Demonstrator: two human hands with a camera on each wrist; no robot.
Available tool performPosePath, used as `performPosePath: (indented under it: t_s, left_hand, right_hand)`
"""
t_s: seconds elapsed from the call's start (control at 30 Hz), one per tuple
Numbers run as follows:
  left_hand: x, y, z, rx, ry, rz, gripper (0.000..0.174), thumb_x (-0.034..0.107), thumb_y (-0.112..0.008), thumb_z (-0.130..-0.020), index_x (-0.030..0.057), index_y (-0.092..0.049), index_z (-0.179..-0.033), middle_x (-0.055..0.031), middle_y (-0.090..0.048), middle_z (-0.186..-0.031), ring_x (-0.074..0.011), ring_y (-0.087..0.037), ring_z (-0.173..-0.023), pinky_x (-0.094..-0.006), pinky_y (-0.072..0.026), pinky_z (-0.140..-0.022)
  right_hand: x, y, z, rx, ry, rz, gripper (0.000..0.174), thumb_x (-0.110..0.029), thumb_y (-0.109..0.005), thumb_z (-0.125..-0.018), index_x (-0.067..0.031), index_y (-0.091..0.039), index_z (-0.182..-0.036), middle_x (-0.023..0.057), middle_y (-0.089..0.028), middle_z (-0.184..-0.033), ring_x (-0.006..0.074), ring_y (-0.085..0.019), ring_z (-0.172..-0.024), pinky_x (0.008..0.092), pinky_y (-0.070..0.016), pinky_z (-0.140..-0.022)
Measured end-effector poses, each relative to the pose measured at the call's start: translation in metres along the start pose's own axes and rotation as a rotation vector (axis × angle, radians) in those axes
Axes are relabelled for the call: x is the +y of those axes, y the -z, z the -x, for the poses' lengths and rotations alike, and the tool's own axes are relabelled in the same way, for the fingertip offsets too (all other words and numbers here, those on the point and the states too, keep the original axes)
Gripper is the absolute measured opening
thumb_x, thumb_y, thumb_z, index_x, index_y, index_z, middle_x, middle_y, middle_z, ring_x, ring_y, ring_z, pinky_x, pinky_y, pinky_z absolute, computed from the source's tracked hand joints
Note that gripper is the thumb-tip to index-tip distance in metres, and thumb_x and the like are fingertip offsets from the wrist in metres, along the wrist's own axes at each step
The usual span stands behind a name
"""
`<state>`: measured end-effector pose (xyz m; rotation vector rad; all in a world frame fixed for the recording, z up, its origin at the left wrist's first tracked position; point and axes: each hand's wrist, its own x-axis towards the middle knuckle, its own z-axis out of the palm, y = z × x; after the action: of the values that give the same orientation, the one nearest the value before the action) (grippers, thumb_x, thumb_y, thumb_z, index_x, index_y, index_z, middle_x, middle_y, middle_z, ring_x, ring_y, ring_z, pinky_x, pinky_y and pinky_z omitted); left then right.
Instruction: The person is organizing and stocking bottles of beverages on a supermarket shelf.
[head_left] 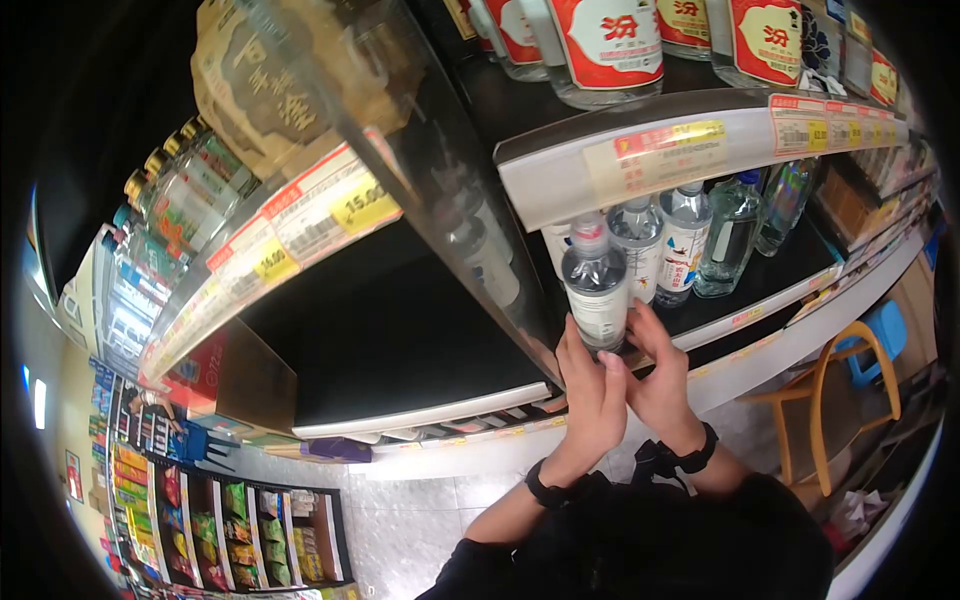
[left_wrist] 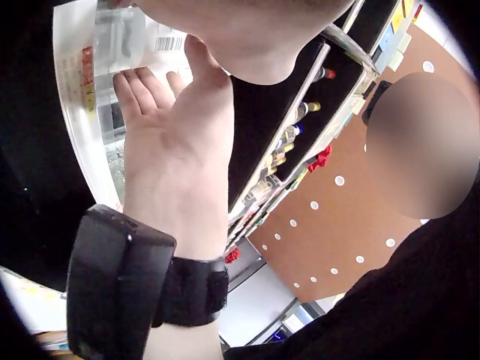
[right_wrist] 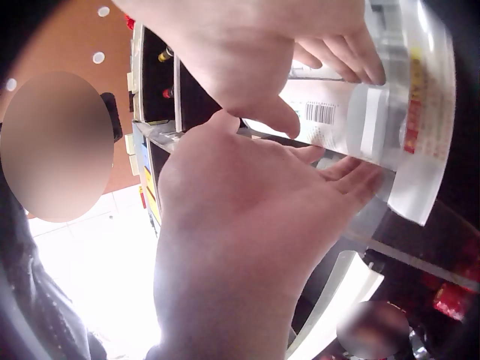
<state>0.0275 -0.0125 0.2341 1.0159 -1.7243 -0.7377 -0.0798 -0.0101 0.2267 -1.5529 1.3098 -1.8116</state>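
Note:
A clear bottle (head_left: 597, 300) with a pink cap and a white label stands upright at the front edge of the shelf. My left hand (head_left: 595, 395) is at its lower left side, with fairly straight fingers along it. On the other side, the fingers of my right hand (head_left: 660, 385) reach the bottle's lower part, the thumbs close together in front. In the right wrist view a barcode shows on the white label (right_wrist: 322, 116) between the two hands. Right behind and beside it stand a similar bottle (head_left: 637, 240) and one with a colourful label (head_left: 684, 240).
Overhead, a shelf edge with price tags (head_left: 650, 150) carries large bottles (head_left: 605, 45) with red-and-white labels. A clear upright divider (head_left: 470, 230) borders the bottles on the left. Further right are a green-tinted bottle (head_left: 728, 235) and a wooden chair (head_left: 825, 410).

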Motion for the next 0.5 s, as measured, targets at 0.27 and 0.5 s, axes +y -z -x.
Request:
performPosePath:
  t_s: [0.27,0.5]
  left_hand:
    - [0.009,-0.001,0.004,-0.023,-0.037,0.073,0.070,0.027,-0.046,-0.097,-0.0085,-0.010,-0.145,-0.0335,-0.021,-0.140,-0.0447,-0.044,-0.119,-0.0386,-0.0428,-0.094]
    - [0.009,0.004,0.018,0.050,-0.337,-0.136,0.081,0.044,-0.053,-0.089,-0.0066,-0.022,-0.145,-0.0325,-0.023,-0.144,-0.0486,-0.029,-0.131,-0.0519,-0.0276,-0.106]
  right_hand:
    - [-0.003,0.002,-0.008,-0.014,-0.105,-0.028,0.074,0.001,-0.078,-0.070,0.0014,-0.043,-0.136,0.0174,-0.062,-0.116,0.0231,-0.062,-0.108,0.0377,-0.0525,-0.090]
    - [0.004,0.010,0.009,0.071,-0.113,-0.294,0.040,0.012,-0.069,-0.076,0.0084,-0.056,-0.114,0.0133,-0.065,-0.108,0.0187,-0.062,-0.101,0.0322,-0.0495,-0.091]
